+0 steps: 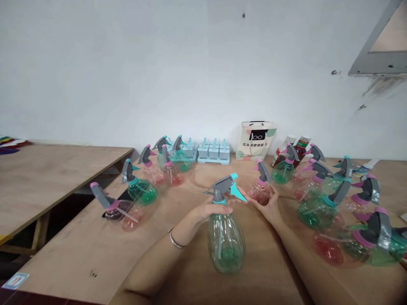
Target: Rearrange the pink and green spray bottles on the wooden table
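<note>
My left hand (210,209), with a silver bangle (175,239) at the wrist, is closed round the neck of a clear green spray bottle (227,243). This bottle is upright in front of me, and its grey head has a turquoise trigger and nozzle. Farther off and to the right, my right hand (269,204) grips a pink spray bottle (259,192) by its body. That one has a grey head with a pink collar and nozzle. Part of my left fingers is hidden behind the green bottle.
Several spray bottles stand or lean at the left (142,191), and more crowd the right (318,211). Along the wall are light blue popsicle moulds (213,152), a paper bag (254,144) and dark red bottles (301,148). Another table (57,178) stands left, across a gap.
</note>
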Motion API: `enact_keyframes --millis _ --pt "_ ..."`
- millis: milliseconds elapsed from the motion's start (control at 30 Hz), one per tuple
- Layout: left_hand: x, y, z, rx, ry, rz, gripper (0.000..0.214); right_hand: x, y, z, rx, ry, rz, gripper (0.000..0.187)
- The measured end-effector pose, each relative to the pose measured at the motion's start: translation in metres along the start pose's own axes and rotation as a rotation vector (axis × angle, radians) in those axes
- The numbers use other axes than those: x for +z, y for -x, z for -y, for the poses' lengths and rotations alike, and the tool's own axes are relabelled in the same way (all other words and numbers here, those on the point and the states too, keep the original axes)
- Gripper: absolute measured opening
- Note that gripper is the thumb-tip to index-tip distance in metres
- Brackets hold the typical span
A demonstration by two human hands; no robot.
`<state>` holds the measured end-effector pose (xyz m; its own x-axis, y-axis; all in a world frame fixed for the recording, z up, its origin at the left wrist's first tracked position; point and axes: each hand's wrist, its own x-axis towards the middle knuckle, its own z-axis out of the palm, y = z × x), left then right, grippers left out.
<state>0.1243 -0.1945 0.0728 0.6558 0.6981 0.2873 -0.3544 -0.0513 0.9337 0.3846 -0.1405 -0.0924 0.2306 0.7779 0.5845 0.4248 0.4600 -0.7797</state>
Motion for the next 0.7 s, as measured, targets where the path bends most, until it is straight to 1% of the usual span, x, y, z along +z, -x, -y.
enact_keyframes --millis 33,67,200,267,333,400,433,500,567,600,633,700 --pt "0.001 0.000 -0.001 0.001 0.013 0.017 0.046 -0.001 0.001 0.001 0.007 0.000 0.007 0.096" --pt "0.002 0.000 -0.001 0.001 0.013 0.007 0.045 -0.001 0.001 0.001 0.013 0.000 0.012 0.096" --pt "0.004 -0.001 0.003 -0.014 -0.097 -0.136 0.032 -0.001 0.001 0.002 0.037 -0.005 0.024 0.099" --pt "0.005 -0.003 0.005 -0.049 -0.109 -0.117 0.029 -0.002 0.001 0.004 0.041 -0.005 0.027 0.099" --pt "0.006 -0.005 0.007 -0.076 -0.048 -0.061 0.031 -0.002 0.001 0.006 0.041 0.005 0.024 0.100" --pt "0.006 -0.007 0.009 -0.069 0.019 -0.045 0.034 -0.003 0.001 0.008 0.053 0.014 0.030 0.099" --pt "0.006 -0.008 0.010 -0.050 0.035 -0.069 0.033 -0.003 0.001 0.008 0.059 0.016 0.035 0.098" --pt "0.006 -0.010 0.013 -0.023 0.022 -0.160 0.028 -0.003 0.001 0.008 0.062 0.018 0.042 0.099" --pt "0.005 -0.010 0.016 -0.020 -0.015 -0.251 0.025 -0.002 0.001 0.008 0.047 0.019 0.036 0.099" --pt "0.004 -0.010 0.017 -0.024 -0.021 -0.277 0.025 -0.002 0.000 0.008 0.039 0.022 0.032 0.099" --pt "0.004 -0.010 0.019 -0.029 -0.013 -0.279 0.026 -0.002 0.000 0.007 0.035 0.023 0.028 0.099" --pt "0.003 -0.011 0.021 -0.027 0.026 -0.238 0.027 -0.002 0.000 0.007 0.033 0.022 0.026 0.099"
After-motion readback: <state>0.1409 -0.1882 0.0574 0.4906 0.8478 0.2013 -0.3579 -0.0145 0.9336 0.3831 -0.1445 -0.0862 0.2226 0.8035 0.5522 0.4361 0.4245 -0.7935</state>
